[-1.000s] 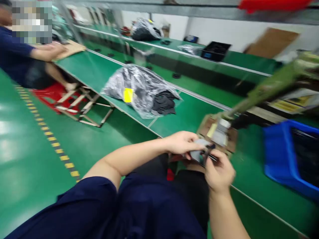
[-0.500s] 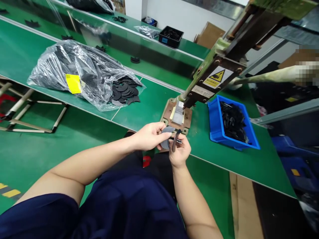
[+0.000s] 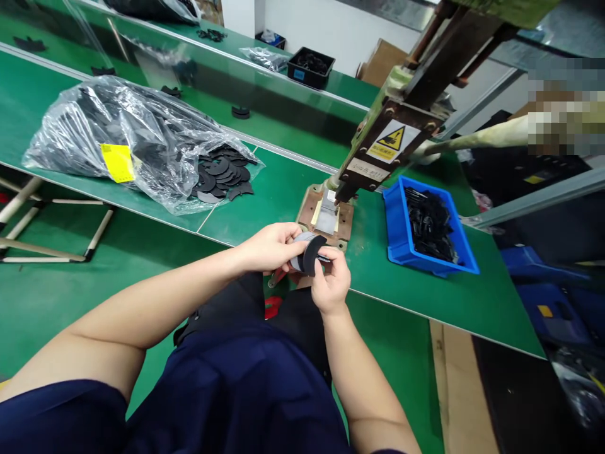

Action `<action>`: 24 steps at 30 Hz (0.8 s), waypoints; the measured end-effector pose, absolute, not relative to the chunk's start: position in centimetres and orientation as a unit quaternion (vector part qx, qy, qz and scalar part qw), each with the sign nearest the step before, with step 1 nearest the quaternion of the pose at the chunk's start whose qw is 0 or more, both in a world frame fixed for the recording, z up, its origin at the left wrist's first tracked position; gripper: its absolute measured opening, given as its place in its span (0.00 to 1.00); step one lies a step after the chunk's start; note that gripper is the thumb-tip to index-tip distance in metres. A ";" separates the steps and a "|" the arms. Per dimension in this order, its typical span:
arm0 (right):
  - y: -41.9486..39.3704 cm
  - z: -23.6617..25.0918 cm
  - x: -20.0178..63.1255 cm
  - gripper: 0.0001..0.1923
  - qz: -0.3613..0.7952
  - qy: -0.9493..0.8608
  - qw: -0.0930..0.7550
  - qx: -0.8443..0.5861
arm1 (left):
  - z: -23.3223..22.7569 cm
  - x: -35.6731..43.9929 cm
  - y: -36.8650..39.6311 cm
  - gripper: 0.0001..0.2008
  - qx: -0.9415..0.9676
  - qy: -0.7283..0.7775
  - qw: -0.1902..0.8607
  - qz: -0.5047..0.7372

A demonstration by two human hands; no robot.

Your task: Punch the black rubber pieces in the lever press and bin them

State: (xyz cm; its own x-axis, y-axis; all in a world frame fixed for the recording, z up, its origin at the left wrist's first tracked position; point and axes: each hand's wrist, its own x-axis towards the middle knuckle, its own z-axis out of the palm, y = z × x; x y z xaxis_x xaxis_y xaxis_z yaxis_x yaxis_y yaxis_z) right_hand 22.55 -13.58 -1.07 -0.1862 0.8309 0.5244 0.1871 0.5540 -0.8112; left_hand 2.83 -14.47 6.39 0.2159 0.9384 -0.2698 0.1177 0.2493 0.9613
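My left hand [image 3: 269, 247] is closed on grey curved pieces [image 3: 297, 263], thumb on top; how many lie in the stack is hidden. A black crescent-shaped piece [image 3: 311, 256] is pinched by my right hand [image 3: 332, 282], its flat face turned up and overlapping the grey ones. Another thin dark item [image 3: 324, 258] shows between the right fingers, too small to name. Both hands meet at the bench edge, just in front of the base plate [image 3: 347, 222] of a press [image 3: 373, 148]. On that plate sits a grey metal fixture [image 3: 326, 221].
Left on the green bench [image 3: 265, 208] lies a clear plastic bag [image 3: 155, 135], dark crescent pieces [image 3: 222, 173] spilling from its mouth. A blue bin [image 3: 394, 243] of black parts stands right of the press. Behind a clear panel are a black bin [image 3: 302, 77] and several loose parts.
The black crescent piece was edge-on and now shows its flat face, laid closer against the grey pieces. The view has shifted slightly to the right.
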 end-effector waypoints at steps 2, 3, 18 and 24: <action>-13.4 -0.7 23.2 0.09 0.282 -0.728 0.512 -0.357 | 6.2 2.7 -14.6 0.19 0.531 0.547 0.516 0.390; -13.4 -0.6 23.4 0.09 0.273 -0.737 0.505 -0.355 | 6.2 2.6 -14.8 0.17 0.547 0.555 0.466 0.419; -14.2 -1.2 23.7 0.07 0.230 -0.764 0.504 -0.332 | 5.9 4.4 -14.8 0.20 0.603 0.557 0.431 0.376; -13.9 -1.0 23.9 0.06 0.226 -0.775 0.480 -0.343 | 5.8 4.7 -15.2 0.18 0.688 0.556 0.260 0.387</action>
State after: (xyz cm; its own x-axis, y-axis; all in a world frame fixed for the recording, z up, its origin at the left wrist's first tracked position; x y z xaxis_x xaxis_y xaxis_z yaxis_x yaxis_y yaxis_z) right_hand 23.90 -13.87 -1.04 -0.3041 0.7485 0.5893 0.3154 0.6628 -0.6791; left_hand 4.67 -15.19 5.76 0.0810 0.9667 0.2426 0.5633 -0.2453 0.7890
